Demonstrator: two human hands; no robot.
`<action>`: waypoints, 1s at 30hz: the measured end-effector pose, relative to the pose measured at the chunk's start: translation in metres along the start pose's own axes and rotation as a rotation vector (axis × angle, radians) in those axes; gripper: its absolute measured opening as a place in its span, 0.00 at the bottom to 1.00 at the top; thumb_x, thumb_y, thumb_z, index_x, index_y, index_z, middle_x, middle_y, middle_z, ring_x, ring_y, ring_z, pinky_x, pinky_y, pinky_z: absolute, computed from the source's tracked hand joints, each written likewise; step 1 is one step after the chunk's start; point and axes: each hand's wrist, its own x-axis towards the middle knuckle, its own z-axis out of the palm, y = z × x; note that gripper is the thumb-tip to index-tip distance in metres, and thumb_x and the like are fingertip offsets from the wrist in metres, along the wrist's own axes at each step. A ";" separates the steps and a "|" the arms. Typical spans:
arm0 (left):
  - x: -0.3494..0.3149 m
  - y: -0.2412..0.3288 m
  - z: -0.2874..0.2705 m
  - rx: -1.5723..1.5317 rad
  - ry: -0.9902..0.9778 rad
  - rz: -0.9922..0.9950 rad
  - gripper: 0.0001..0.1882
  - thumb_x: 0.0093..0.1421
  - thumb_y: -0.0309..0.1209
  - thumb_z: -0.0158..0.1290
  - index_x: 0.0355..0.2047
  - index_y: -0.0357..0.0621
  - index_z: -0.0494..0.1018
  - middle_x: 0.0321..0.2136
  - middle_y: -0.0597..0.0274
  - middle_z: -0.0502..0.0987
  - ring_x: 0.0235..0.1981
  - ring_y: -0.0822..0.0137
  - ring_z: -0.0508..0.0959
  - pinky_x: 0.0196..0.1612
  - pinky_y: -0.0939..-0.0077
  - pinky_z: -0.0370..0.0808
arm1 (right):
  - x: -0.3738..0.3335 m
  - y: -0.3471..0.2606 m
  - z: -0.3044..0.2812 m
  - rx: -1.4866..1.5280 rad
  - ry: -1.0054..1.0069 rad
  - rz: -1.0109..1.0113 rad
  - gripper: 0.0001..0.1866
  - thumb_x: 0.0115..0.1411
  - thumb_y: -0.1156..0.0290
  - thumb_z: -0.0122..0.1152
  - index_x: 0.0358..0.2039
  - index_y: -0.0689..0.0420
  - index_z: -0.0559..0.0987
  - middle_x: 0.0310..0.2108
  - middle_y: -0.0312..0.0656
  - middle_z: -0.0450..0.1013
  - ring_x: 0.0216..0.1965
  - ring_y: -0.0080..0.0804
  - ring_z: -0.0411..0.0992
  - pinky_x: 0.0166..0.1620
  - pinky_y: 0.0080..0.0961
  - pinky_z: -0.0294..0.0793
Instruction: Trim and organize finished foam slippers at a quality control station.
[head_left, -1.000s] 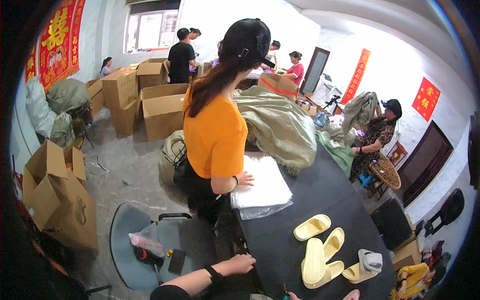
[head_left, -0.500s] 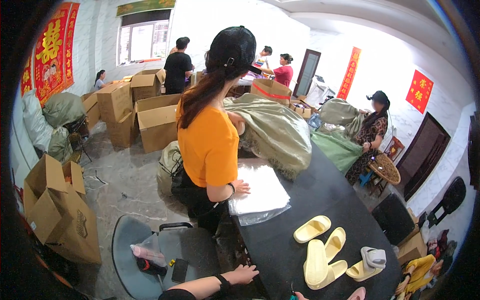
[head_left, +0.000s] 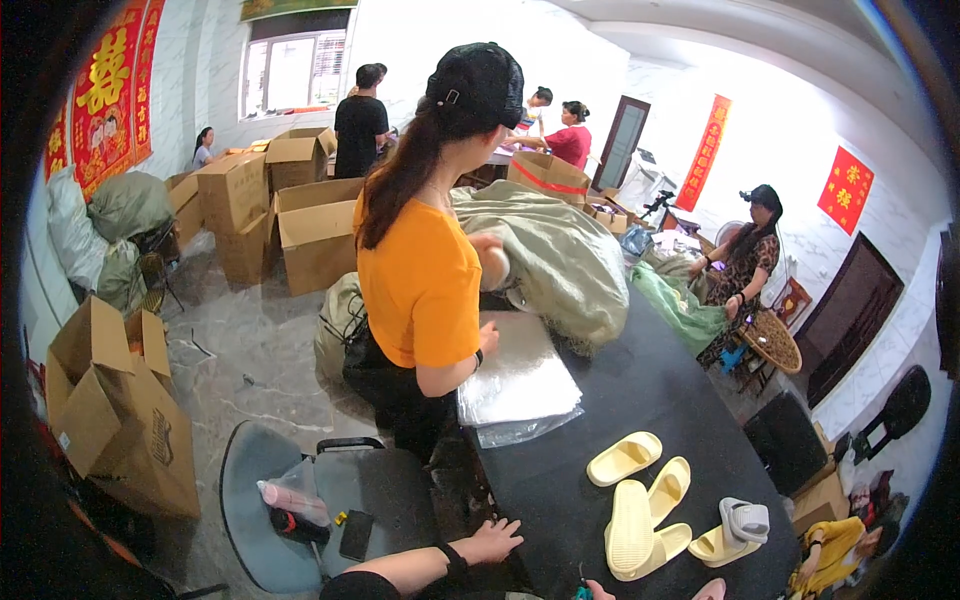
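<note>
The left hand (head_left: 492, 541) rested, fingers loosely extended, at the edge of the black table (head_left: 545, 475), likely for support. It was apart from the right hand (head_left: 599, 592), whose grip, cut off by the lower border, could not be determined. Yellow slippers (head_left: 630, 528) lay beyond, apparently grouped within reach.

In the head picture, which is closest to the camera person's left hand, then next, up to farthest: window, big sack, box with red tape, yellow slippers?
From the left hand:
1. Yellow slippers: right of it, on the table.
2. Big sack: ahead, farther along.
3. Box: beyond the sack.
4. Window: ahead left, back wall.
</note>
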 end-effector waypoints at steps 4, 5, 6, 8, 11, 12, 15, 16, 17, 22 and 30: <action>0.003 -0.005 -0.002 -0.004 -0.051 0.008 0.23 0.55 0.31 0.53 0.52 0.45 0.65 0.58 0.44 0.56 0.55 0.45 0.62 0.49 0.43 0.64 | 0.005 0.000 -0.001 0.024 -0.058 0.019 0.20 0.54 0.69 0.57 0.49 0.54 0.71 0.32 0.57 0.73 0.36 0.54 0.73 0.36 0.40 0.72; 0.002 -0.005 -0.003 -0.007 -0.049 0.005 0.23 0.55 0.31 0.53 0.52 0.45 0.65 0.58 0.44 0.56 0.55 0.45 0.62 0.49 0.43 0.64 | 0.006 0.002 0.000 0.063 -0.088 0.035 0.20 0.54 0.69 0.57 0.49 0.54 0.71 0.32 0.57 0.73 0.36 0.53 0.73 0.37 0.39 0.72; 0.002 -0.005 -0.005 -0.005 -0.058 0.005 0.23 0.55 0.31 0.53 0.52 0.45 0.65 0.58 0.44 0.56 0.55 0.45 0.61 0.50 0.42 0.63 | 0.008 0.005 0.002 0.059 -0.091 0.034 0.20 0.54 0.69 0.57 0.49 0.54 0.71 0.32 0.57 0.73 0.36 0.53 0.73 0.37 0.39 0.72; 0.002 -0.003 -0.008 -0.006 -0.065 0.005 0.22 0.55 0.31 0.52 0.51 0.46 0.66 0.58 0.45 0.56 0.55 0.45 0.61 0.50 0.42 0.63 | 0.011 0.010 0.004 0.073 -0.094 -0.043 0.21 0.54 0.69 0.57 0.49 0.54 0.70 0.33 0.57 0.73 0.37 0.52 0.73 0.38 0.38 0.71; 0.004 -0.001 -0.008 0.004 -0.070 -0.022 0.21 0.56 0.30 0.52 0.52 0.47 0.66 0.58 0.46 0.56 0.55 0.46 0.61 0.51 0.41 0.62 | 0.013 0.005 0.004 0.080 -0.092 -0.060 0.21 0.53 0.70 0.57 0.50 0.54 0.70 0.34 0.56 0.73 0.37 0.51 0.73 0.39 0.38 0.71; 0.006 -0.003 -0.008 0.012 -0.080 -0.020 0.21 0.56 0.31 0.52 0.51 0.48 0.67 0.57 0.46 0.57 0.55 0.46 0.62 0.51 0.41 0.62 | 0.013 0.004 0.004 0.077 -0.092 -0.061 0.21 0.53 0.70 0.57 0.50 0.54 0.70 0.34 0.56 0.73 0.37 0.51 0.73 0.39 0.38 0.71; 0.006 -0.003 -0.012 0.011 -0.101 -0.010 0.21 0.56 0.30 0.51 0.51 0.48 0.67 0.57 0.47 0.57 0.54 0.46 0.62 0.51 0.42 0.62 | 0.013 0.001 0.004 0.043 -0.098 -0.066 0.22 0.53 0.70 0.57 0.50 0.54 0.70 0.34 0.56 0.74 0.37 0.51 0.74 0.39 0.37 0.71; 0.005 -0.003 -0.014 0.003 -0.114 -0.001 0.20 0.56 0.30 0.51 0.51 0.48 0.67 0.56 0.47 0.57 0.54 0.46 0.62 0.51 0.42 0.62 | 0.012 -0.001 0.003 0.035 -0.093 -0.062 0.22 0.53 0.70 0.57 0.50 0.54 0.70 0.34 0.55 0.74 0.37 0.51 0.74 0.39 0.37 0.71; 0.006 -0.004 -0.014 0.003 -0.114 0.000 0.20 0.56 0.30 0.51 0.51 0.48 0.67 0.56 0.47 0.57 0.54 0.46 0.62 0.51 0.42 0.62 | 0.012 -0.004 0.003 0.027 -0.089 -0.057 0.22 0.54 0.70 0.57 0.50 0.54 0.70 0.34 0.55 0.74 0.37 0.51 0.74 0.39 0.36 0.71; 0.005 -0.006 -0.017 0.005 -0.120 0.016 0.19 0.57 0.27 0.48 0.50 0.48 0.68 0.55 0.47 0.58 0.53 0.47 0.63 0.49 0.43 0.62 | 0.010 -0.018 0.002 0.048 -0.109 -0.016 0.22 0.54 0.71 0.57 0.50 0.56 0.70 0.35 0.55 0.74 0.38 0.49 0.74 0.40 0.36 0.71; 0.007 -0.016 -0.009 0.009 -0.063 0.047 0.19 0.55 0.29 0.51 0.49 0.51 0.69 0.54 0.51 0.60 0.53 0.51 0.64 0.46 0.45 0.64 | 0.012 -0.017 0.015 0.002 -0.030 -0.060 0.20 0.54 0.70 0.56 0.49 0.56 0.70 0.34 0.59 0.73 0.37 0.54 0.73 0.38 0.39 0.71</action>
